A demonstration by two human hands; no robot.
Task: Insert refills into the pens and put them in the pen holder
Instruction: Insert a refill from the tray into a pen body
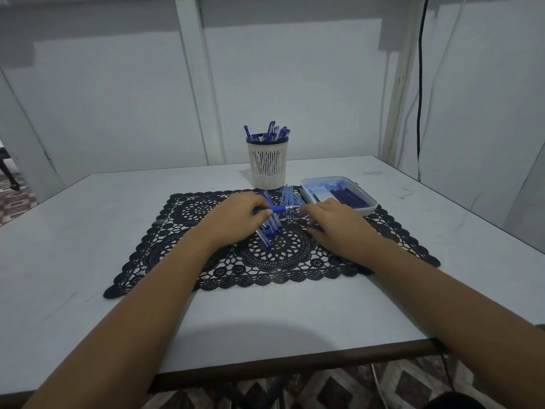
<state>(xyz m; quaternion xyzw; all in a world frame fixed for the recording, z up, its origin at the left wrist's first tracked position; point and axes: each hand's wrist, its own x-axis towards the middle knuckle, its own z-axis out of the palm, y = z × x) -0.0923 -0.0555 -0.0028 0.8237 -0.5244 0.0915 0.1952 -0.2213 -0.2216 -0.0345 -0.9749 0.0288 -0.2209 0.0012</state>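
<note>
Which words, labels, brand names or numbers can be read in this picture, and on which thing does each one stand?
No text can be read anywhere.
On the blue pen in the left hand: any print is too small to read.
On the pens in the pen holder: too small and blurred.
On the pen holder itself and the tray: no label visible.

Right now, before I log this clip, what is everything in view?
pen holder: one, white with a dark rim, behind the placemat
standing pens: several, blue, in the holder
tray: one, pale plastic, right of the holder
refills: several, dark blue, in the tray
pale sticks: a bundle, light blue, on the placemat
loose pens: a pile, blue, under the left hand
held pen: one, blue, level between both hands
placemat: one, black lace
table: one, white
cable: one, black, right wall
left hand: grips the pen
right hand: pinches its tip
</note>
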